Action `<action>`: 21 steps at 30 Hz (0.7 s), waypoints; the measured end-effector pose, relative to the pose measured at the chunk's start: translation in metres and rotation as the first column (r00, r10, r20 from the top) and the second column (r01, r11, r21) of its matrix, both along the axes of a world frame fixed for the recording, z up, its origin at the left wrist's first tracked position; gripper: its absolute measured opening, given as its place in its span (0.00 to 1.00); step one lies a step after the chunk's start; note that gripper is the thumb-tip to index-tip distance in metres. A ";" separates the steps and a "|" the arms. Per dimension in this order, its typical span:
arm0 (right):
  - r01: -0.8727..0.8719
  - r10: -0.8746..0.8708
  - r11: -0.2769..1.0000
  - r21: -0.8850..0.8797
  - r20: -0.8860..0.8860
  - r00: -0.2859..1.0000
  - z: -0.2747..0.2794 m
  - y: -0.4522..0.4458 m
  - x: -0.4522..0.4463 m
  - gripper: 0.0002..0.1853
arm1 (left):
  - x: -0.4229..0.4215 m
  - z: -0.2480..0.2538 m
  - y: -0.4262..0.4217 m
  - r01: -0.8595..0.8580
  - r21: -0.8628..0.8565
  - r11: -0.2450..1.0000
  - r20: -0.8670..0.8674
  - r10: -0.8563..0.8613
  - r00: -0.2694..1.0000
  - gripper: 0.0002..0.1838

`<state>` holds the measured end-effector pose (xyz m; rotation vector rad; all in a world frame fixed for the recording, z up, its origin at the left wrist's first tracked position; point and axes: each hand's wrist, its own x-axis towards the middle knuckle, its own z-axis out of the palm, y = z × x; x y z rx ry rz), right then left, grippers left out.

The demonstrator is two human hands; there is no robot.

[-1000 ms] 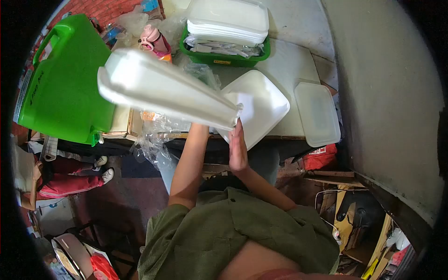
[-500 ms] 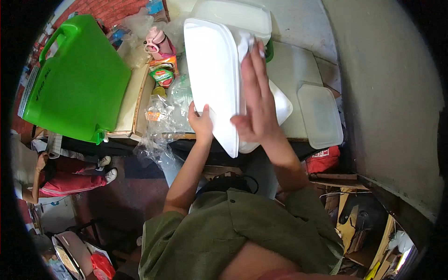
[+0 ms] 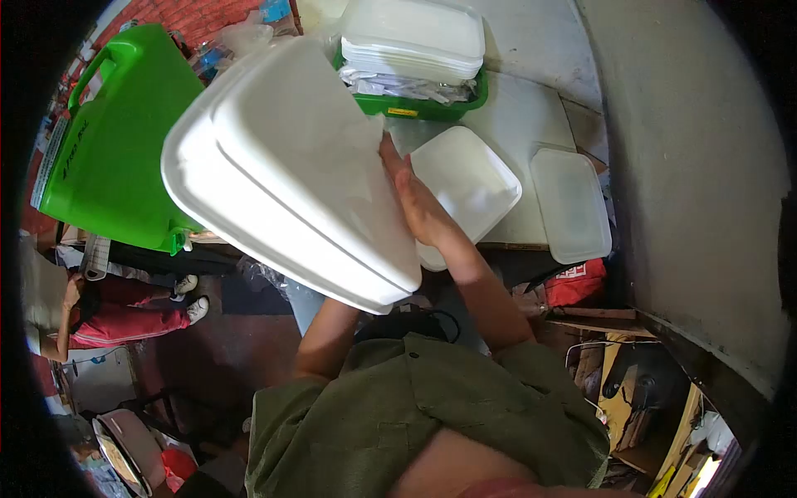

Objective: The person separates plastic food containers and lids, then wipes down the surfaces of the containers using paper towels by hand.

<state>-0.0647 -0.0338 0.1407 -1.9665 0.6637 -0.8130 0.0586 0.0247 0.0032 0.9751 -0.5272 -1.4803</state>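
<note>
A large white plastic tub (image 3: 274, 158) is held up, tilted, in front of me, its outside facing the camera. My left forearm runs up behind its lower edge; the tub hides the left hand and its fingers. At the tub's right side is my right hand (image 3: 419, 203), its fingers pointing up along the edge. A thin white cloth or tissue (image 3: 378, 126) shows at those fingertips, partly hidden. Just right of that hand, a shallow white tray or lid (image 3: 469, 187) lies on the table.
Behind, stacked white lids (image 3: 413, 37) and plastic wrapping sit over a green basket (image 3: 407, 108). A translucent lid (image 3: 570, 207) lies at the table's right, near the grey wall (image 3: 689, 166). At left stands a big green plastic container (image 3: 124, 149). Another person (image 3: 124, 311) stands at far left.
The tub has swung left and turned from edge-on to its broad outside, covering my left hand and the bottle and packets behind. My right hand has moved down and left.
</note>
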 end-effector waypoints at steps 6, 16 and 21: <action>0.029 -0.051 0.949 0.314 0.063 0.997 -0.027 0.018 -0.005 0.47 | 0.012 0.010 -0.009 0.032 -0.046 0.998 -0.008 -0.032 0.999 0.20; -0.214 0.233 0.968 -0.135 0.152 0.960 0.073 0.069 -0.022 0.55 | 0.003 0.008 -0.014 -0.031 -0.068 0.997 0.000 0.031 1.000 0.20; -0.159 0.162 0.980 -0.120 0.018 0.987 -0.015 0.078 -0.028 0.51 | 0.018 0.008 0.007 0.014 -0.049 0.999 -0.042 -0.016 0.999 0.20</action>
